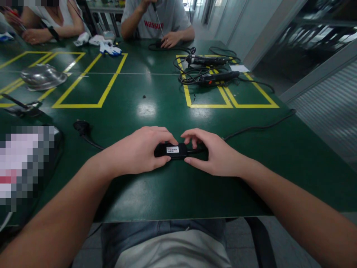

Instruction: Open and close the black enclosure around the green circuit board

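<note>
A small black power adapter (178,150) with a white printed label lies on the green table in front of me, a cable leaving its right end. My left hand (142,150) grips its left part, thumb on the near edge and fingers on the far edge. Around the right end curves my right hand (213,152), thumb and index finger apart, the thumb tip by the near corner. Whether its other fingertips touch the adapter I cannot tell. Left of my left hand, a black plug (81,127) rests on the table, its cord running behind my wrist.
Two corded black power tools (206,60) lie at the back right among yellow tape outlines. A shiny metal bowl (42,76) and a dark metal piece (25,108) are on the left. Across the table, a person's hand (170,39) works beside a screwdriver (158,20). Gloves (109,48) lie nearby.
</note>
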`<state>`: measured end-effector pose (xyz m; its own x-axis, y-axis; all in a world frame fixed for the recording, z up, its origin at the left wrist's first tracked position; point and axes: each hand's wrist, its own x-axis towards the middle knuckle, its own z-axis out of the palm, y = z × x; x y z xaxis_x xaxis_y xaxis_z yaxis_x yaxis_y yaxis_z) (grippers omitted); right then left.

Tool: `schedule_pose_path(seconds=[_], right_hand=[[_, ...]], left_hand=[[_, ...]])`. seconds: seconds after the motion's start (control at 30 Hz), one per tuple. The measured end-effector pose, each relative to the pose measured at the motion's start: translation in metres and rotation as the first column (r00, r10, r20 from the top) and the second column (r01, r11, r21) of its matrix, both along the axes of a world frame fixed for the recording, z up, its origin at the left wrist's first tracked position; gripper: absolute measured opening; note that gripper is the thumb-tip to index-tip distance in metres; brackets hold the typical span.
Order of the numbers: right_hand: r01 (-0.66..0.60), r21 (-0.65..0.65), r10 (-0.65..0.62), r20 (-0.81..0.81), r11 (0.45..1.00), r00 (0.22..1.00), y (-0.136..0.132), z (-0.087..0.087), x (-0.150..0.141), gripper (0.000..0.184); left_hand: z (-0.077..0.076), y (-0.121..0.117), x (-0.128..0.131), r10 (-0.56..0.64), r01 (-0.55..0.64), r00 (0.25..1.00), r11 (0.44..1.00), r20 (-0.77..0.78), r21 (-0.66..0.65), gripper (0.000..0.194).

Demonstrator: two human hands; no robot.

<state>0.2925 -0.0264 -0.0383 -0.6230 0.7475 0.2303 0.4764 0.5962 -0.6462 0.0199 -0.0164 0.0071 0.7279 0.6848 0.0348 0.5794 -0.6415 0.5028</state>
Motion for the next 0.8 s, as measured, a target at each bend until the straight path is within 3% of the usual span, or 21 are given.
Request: schedule_pose_path(seconds=[0.2, 0.6, 0.8], right_hand=[[-0.010, 0.040, 0.008, 0.040, 0.999, 0.999, 0.003, -0.003, -0.001, 0.027], [0.007, 0.057, -0.012, 0.078, 0.998, 0.997, 0.000, 0.003, -0.003, 0.028], [-0.012, 0.049, 0.009, 0.073, 0.999, 0.997, 0.002, 0.004, -0.004, 0.026]], left_hand=[[0.000, 0.000, 0.002, 0.015, -0.015, 0.999, 1.000, -0.049, -0.012, 0.025], [0.002, -0.002, 0.008, 0.032, -0.021, 0.985, 0.998, -0.171, 0.067, 0.027], [0.002, -0.009, 0.011, 0.028, -0.001, 0.974, 0.993, -0.225, 0.119, 0.018]])
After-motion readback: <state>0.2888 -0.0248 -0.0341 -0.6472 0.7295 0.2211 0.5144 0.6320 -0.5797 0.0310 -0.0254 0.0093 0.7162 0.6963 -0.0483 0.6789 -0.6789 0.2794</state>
